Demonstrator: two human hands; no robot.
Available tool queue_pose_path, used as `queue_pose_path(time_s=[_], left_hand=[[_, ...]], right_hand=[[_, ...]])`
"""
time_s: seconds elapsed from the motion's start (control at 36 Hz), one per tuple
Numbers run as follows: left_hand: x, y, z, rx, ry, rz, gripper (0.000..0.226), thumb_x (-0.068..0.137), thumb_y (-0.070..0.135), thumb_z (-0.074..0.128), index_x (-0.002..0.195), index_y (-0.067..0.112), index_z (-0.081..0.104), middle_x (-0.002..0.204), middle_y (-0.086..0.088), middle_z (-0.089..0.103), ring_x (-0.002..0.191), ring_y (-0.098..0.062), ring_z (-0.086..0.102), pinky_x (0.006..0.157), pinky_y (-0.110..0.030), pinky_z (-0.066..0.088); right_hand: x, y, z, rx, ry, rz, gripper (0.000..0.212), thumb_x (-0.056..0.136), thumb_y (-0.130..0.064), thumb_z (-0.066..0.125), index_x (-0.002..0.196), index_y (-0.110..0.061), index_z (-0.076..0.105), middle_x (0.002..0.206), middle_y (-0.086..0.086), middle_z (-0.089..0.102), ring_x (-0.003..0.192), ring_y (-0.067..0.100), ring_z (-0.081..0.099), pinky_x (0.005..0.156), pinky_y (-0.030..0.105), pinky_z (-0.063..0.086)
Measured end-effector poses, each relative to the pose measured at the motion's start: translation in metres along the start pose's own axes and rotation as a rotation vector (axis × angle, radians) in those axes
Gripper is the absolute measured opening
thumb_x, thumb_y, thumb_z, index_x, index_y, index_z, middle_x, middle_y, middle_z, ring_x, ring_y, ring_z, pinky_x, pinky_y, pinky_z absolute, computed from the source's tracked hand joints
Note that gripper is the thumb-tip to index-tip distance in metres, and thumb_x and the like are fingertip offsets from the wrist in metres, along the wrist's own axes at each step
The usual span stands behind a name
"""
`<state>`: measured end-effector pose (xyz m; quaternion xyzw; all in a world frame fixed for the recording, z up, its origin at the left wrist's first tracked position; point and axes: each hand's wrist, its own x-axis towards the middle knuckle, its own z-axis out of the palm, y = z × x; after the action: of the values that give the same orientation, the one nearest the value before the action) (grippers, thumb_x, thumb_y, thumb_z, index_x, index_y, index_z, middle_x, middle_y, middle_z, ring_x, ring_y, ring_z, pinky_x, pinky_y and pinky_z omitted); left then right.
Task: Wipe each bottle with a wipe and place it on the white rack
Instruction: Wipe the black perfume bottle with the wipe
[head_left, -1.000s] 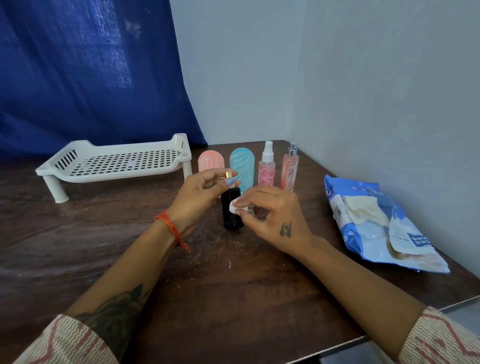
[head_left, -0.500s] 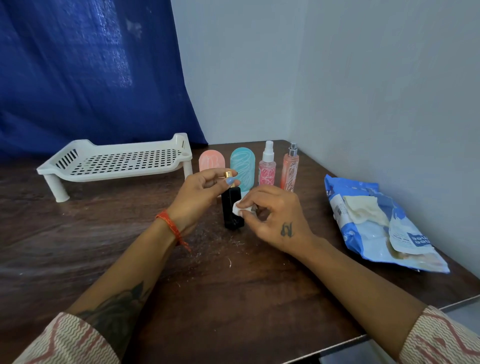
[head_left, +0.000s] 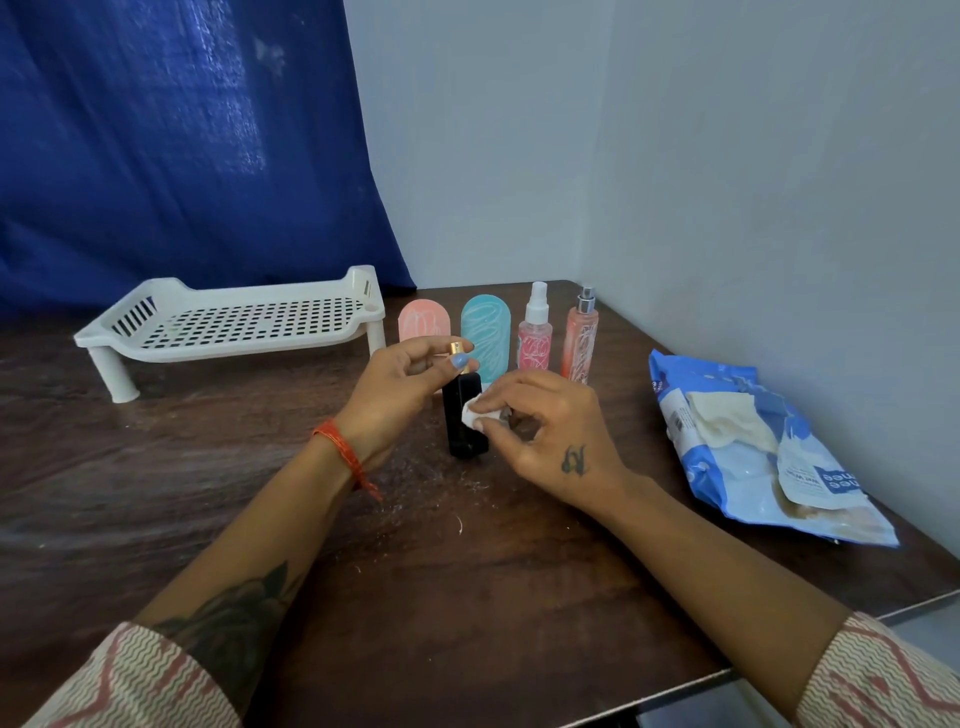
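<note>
A black bottle (head_left: 464, 422) with a gold cap stands upright on the dark wooden table (head_left: 467, 597). My left hand (head_left: 402, 387) pinches its cap from above. My right hand (head_left: 545, 434) pinches a small white wipe (head_left: 480, 415) against the bottle's right side. Behind them stand a pink bottle (head_left: 422, 322), a teal bottle (head_left: 485, 332), a pink spray bottle (head_left: 535, 332) and an orange spray bottle (head_left: 581, 338). The white rack (head_left: 234, 322) sits at the back left with nothing on it.
A blue wipes packet (head_left: 753, 457) lies open at the right, near the wall. A blue curtain (head_left: 182, 145) hangs behind the rack. The table's front edge runs near the bottom right corner.
My right hand has slid the wipe slightly along the black bottle's side. The left hand and the bottle have stayed where they were.
</note>
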<state>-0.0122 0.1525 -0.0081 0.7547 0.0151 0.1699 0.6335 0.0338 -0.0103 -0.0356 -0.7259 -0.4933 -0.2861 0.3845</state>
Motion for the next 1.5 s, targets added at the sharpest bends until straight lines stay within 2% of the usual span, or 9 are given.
queue_pose_path(time_s=[0.22, 0.39, 0.61, 0.69, 0.78, 1.0, 1.17, 1.31, 1.5], left_hand=[[0.000, 0.001, 0.000, 0.008, 0.002, -0.009, 0.020, 0.090, 0.014, 0.059, 0.109, 0.015, 0.065, 0.102, -0.001, 0.072, 0.104, -0.009, 0.065, 0.103, -0.037, 0.045], [0.000, 0.001, 0.000, 0.016, -0.015, -0.006, 0.019, 0.090, 0.015, 0.058, 0.109, 0.016, 0.065, 0.102, 0.000, 0.071, 0.104, -0.008, 0.064, 0.098, -0.031, 0.046], [0.000, 0.000, 0.000, 0.009, -0.022, 0.017, 0.023, 0.091, 0.012, 0.057, 0.113, 0.012, 0.063, 0.099, 0.000, 0.072, 0.094, -0.001, 0.066, 0.091, -0.020, 0.046], [-0.001, 0.000, 0.000, 0.013, -0.029, 0.014, 0.023, 0.091, 0.013, 0.057, 0.113, 0.013, 0.063, 0.101, 0.000, 0.071, 0.096, -0.002, 0.065, 0.092, -0.020, 0.047], [0.000, 0.000, 0.000, 0.008, -0.025, 0.024, 0.024, 0.091, 0.013, 0.056, 0.115, 0.011, 0.062, 0.101, -0.001, 0.071, 0.092, 0.002, 0.066, 0.090, -0.019, 0.048], [0.001, -0.001, -0.001, 0.020, -0.024, 0.038, 0.023, 0.090, 0.015, 0.058, 0.112, 0.015, 0.064, 0.101, 0.003, 0.071, 0.094, 0.004, 0.065, 0.079, -0.008, 0.048], [0.000, 0.003, -0.001, 0.011, -0.050, 0.019, 0.019, 0.090, 0.017, 0.058, 0.108, 0.021, 0.064, 0.103, 0.003, 0.072, 0.105, -0.003, 0.063, 0.087, -0.021, 0.047], [0.000, 0.002, -0.001, 0.024, -0.080, 0.046, 0.018, 0.091, 0.017, 0.057, 0.105, 0.028, 0.064, 0.099, 0.011, 0.073, 0.102, -0.002, 0.064, 0.083, -0.018, 0.049], [-0.002, 0.004, 0.000, -0.012, -0.159, 0.082, 0.023, 0.093, 0.009, 0.053, 0.109, 0.022, 0.063, 0.096, 0.016, 0.071, 0.095, 0.003, 0.065, 0.074, -0.011, 0.051]], right_hand=[[0.000, -0.005, -0.001, 0.039, -0.199, -0.073, 0.009, 0.070, -0.007, 0.076, 0.078, -0.011, 0.074, 0.087, 0.000, 0.066, 0.078, 0.007, 0.061, 0.069, 0.022, 0.051], [-0.001, -0.003, -0.005, 0.005, -0.276, -0.045, 0.012, 0.065, -0.003, 0.069, 0.069, -0.014, 0.072, 0.081, -0.003, 0.065, 0.072, 0.007, 0.060, 0.059, 0.031, 0.052], [0.000, 0.002, -0.006, -0.047, -0.114, 0.041, 0.010, 0.064, -0.003, 0.066, 0.065, -0.011, 0.072, 0.075, -0.002, 0.067, 0.068, 0.009, 0.062, 0.059, 0.029, 0.053], [0.002, 0.001, -0.007, -0.013, -0.025, 0.054, 0.010, 0.066, -0.002, 0.069, 0.071, -0.009, 0.072, 0.080, 0.000, 0.067, 0.073, 0.009, 0.061, 0.065, 0.020, 0.051], [0.000, -0.003, -0.006, 0.037, -0.101, -0.002, 0.014, 0.066, 0.001, 0.068, 0.073, -0.010, 0.073, 0.082, 0.000, 0.068, 0.074, 0.007, 0.062, 0.066, 0.016, 0.051], [-0.001, 0.003, -0.006, -0.001, -0.205, 0.026, 0.011, 0.063, -0.003, 0.066, 0.066, -0.012, 0.072, 0.077, -0.002, 0.067, 0.070, 0.007, 0.061, 0.061, 0.028, 0.054], [0.001, 0.012, -0.005, -0.102, 0.052, 0.130, 0.010, 0.071, -0.007, 0.070, 0.080, -0.011, 0.072, 0.084, 0.000, 0.068, 0.075, 0.004, 0.058, 0.064, 0.019, 0.051], [0.006, 0.007, -0.006, -0.038, 0.239, 0.141, 0.015, 0.081, -0.011, 0.071, 0.095, -0.007, 0.069, 0.095, 0.003, 0.067, 0.081, 0.007, 0.063, 0.065, 0.018, 0.054], [0.006, 0.000, -0.001, -0.018, 0.153, -0.049, 0.014, 0.084, -0.006, 0.065, 0.098, -0.003, 0.069, 0.099, 0.007, 0.069, 0.097, 0.012, 0.061, 0.088, 0.018, 0.047]])
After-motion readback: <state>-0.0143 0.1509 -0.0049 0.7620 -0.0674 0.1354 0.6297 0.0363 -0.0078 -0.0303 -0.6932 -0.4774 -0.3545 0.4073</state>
